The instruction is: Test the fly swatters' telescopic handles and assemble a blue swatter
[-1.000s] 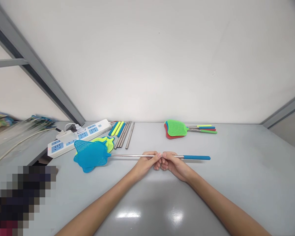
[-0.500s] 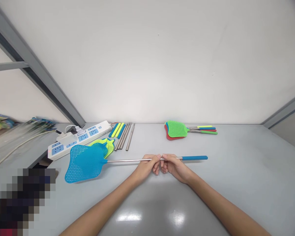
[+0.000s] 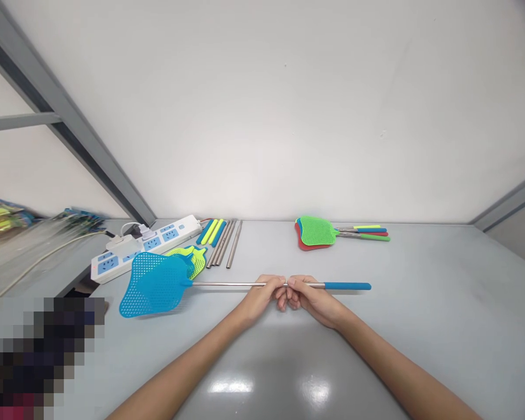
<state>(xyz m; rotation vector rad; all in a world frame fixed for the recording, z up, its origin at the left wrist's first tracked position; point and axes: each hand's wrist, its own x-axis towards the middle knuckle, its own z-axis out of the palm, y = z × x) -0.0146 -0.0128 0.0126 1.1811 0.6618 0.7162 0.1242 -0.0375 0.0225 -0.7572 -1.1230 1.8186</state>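
Both hands hold a blue fly swatter (image 3: 155, 283) level above the grey table (image 3: 441, 303). Its mesh head points left and its blue grip (image 3: 347, 286) points right. My left hand (image 3: 262, 294) pinches the extended metal rod near its middle. My right hand (image 3: 308, 297) pinches the rod right beside it, fingertips almost touching. The mesh head hangs over loose yellow-green and blue swatter heads (image 3: 195, 259) lying on the table.
A white power strip (image 3: 144, 245) with plugs lies at the back left. Several loose rods and coloured grips (image 3: 223, 236) lie beside it. A stack of finished swatters (image 3: 319, 232) rests at the back centre-right. Bagged goods (image 3: 30, 230) sit far left. A white wall stands behind.
The swatter's mesh head turned about the rod, from edge-tilted to a flatter, broader face, and dipped slightly to the left. Both hands stayed pinched on the middle of the rod.
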